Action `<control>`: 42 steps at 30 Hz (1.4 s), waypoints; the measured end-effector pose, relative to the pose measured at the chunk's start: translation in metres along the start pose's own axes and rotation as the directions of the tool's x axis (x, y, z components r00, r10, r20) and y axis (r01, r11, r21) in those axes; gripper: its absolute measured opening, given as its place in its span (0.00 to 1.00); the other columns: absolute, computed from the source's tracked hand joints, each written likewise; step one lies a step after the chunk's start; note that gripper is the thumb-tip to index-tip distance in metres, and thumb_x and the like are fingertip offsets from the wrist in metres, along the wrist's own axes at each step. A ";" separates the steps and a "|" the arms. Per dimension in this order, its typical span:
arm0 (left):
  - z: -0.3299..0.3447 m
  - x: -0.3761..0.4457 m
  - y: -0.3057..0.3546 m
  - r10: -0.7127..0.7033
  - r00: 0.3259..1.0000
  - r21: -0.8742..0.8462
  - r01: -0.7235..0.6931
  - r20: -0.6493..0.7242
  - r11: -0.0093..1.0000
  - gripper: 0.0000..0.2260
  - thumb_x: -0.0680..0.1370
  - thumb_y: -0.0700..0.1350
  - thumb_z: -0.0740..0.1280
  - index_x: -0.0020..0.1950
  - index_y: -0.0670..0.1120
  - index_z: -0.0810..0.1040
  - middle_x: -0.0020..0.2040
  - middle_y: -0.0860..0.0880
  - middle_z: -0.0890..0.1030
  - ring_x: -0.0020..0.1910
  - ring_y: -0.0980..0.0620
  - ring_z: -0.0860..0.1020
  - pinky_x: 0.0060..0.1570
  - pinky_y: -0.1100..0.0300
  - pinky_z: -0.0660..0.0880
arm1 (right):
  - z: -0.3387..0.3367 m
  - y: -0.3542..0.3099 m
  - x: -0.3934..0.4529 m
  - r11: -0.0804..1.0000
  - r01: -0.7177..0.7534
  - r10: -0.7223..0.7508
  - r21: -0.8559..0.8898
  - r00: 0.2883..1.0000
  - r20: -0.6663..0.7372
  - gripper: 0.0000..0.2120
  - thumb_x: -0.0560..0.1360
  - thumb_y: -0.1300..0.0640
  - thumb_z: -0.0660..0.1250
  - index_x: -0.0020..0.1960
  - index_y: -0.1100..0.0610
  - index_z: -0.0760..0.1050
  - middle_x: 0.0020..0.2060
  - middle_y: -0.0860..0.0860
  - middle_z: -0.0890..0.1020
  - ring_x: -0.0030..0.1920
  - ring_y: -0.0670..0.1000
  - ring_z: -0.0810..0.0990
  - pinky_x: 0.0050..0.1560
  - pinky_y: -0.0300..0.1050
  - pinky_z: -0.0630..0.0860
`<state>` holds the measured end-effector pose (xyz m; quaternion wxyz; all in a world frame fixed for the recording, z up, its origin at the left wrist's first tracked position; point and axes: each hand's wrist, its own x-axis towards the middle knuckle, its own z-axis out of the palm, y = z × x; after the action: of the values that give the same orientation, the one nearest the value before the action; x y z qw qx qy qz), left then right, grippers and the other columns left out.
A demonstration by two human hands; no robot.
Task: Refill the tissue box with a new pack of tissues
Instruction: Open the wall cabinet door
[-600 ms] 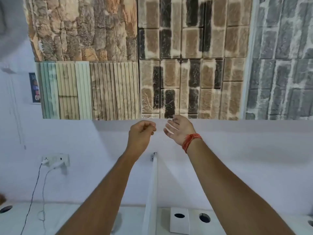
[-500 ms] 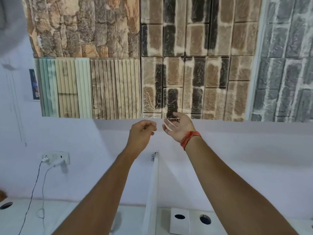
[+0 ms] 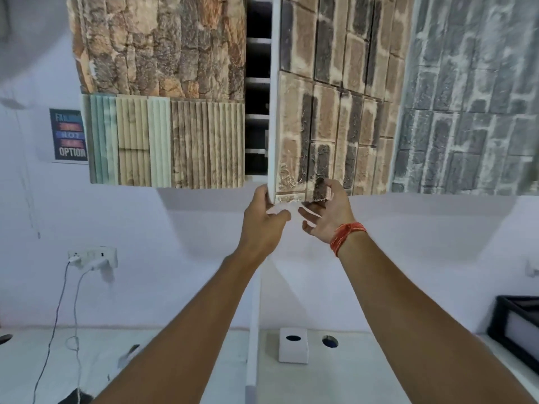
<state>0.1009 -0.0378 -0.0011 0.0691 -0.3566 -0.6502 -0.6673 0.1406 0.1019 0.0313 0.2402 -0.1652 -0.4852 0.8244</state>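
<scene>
Landmark for all entries: the white tissue box (image 3: 293,349).

Two bare forearms, ours, rise from the bottom edge on either side of the tissue box and cover much of the desk in front of it.

One white desk (image 3: 350,374) carries the tissue box, which stands upright with its dark oval slot on top. No pack of tissues can be seen.

One round hole (image 3: 330,341) in the desk top lies just right of the box.

One white divider panel (image 3: 253,330) stands on edge just left of the box and runs up toward the hands.

One black tray (image 3: 517,325) sits well right of the box, at the frame edge.

One wall socket block (image 3: 93,256) is mounted well left of and above the box; we count two cables (image 3: 76,301) hanging from it.

One left hand (image 3: 264,225), high above the box, has its fingers curled around the lower corner edge of the cabinet door (image 3: 329,106), thumb on the near face.

One right hand (image 3: 328,212), just beside the left, is spread loosely, its upper fingers touching the door's bottom edge and the lower ones free. One orange thread band (image 3: 347,236) circles that wrist.

The door, clad in brick pattern, stands ajar; the dark gap (image 3: 256,97) beside it shows shelves, contents not legible.

We count three further patterned panels above the box: stone (image 3: 157,42), ribbed strips (image 3: 166,141), grey brick (image 3: 472,97).

One poster (image 3: 68,135) hangs farthest left, its last word reading OPTION.
</scene>
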 end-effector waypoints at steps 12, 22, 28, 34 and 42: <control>0.099 -0.110 0.074 0.212 0.817 0.122 -0.323 0.536 0.938 0.37 0.73 0.33 0.62 0.80 0.53 0.56 0.79 0.55 0.61 0.78 0.55 0.59 0.76 0.54 0.59 | -0.069 -0.063 -0.186 0.035 0.352 -0.877 -0.935 0.460 0.140 0.30 0.82 0.42 0.47 0.79 0.56 0.51 0.77 0.55 0.61 0.76 0.56 0.59 0.74 0.59 0.58; 0.237 -0.115 0.093 0.330 0.635 0.138 -0.572 0.699 0.809 0.46 0.74 0.34 0.65 0.77 0.63 0.40 0.82 0.51 0.45 0.72 0.41 0.71 0.57 0.53 0.79 | -0.181 -0.109 -0.208 -0.071 -0.141 -0.827 -0.987 0.562 -0.021 0.43 0.75 0.29 0.44 0.79 0.55 0.38 0.80 0.52 0.45 0.79 0.56 0.43 0.72 0.70 0.52; 0.286 -0.112 0.071 0.342 0.595 0.097 -0.583 0.727 0.807 0.48 0.75 0.38 0.67 0.77 0.64 0.36 0.81 0.50 0.35 0.54 0.38 0.82 0.45 0.48 0.83 | -0.223 -0.127 -0.205 -0.201 -0.218 -0.798 -0.955 0.602 0.030 0.46 0.74 0.27 0.45 0.79 0.55 0.36 0.80 0.53 0.43 0.79 0.58 0.43 0.70 0.72 0.54; 0.281 -0.113 0.074 0.365 0.676 0.104 -0.547 0.640 0.830 0.36 0.78 0.41 0.64 0.79 0.60 0.48 0.81 0.50 0.57 0.69 0.46 0.75 0.65 0.53 0.73 | -0.226 -0.118 -0.192 -0.159 -0.154 -0.861 -0.975 0.505 0.061 0.44 0.75 0.29 0.48 0.79 0.56 0.42 0.80 0.54 0.48 0.79 0.59 0.48 0.70 0.69 0.59; 0.223 -0.063 0.044 0.239 0.932 0.014 -0.252 0.271 0.968 0.20 0.76 0.39 0.70 0.67 0.50 0.75 0.63 0.50 0.81 0.48 0.52 0.84 0.46 0.56 0.83 | -0.171 -0.088 -0.163 -0.396 0.184 -0.904 -0.900 0.090 0.417 0.18 0.74 0.50 0.64 0.61 0.56 0.76 0.58 0.52 0.79 0.63 0.55 0.74 0.72 0.66 0.56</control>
<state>0.2573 0.1368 -0.0231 0.0721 -0.5202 -0.6198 -0.5832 0.3834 0.1713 0.0341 0.6570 -0.1791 -0.7250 -0.1031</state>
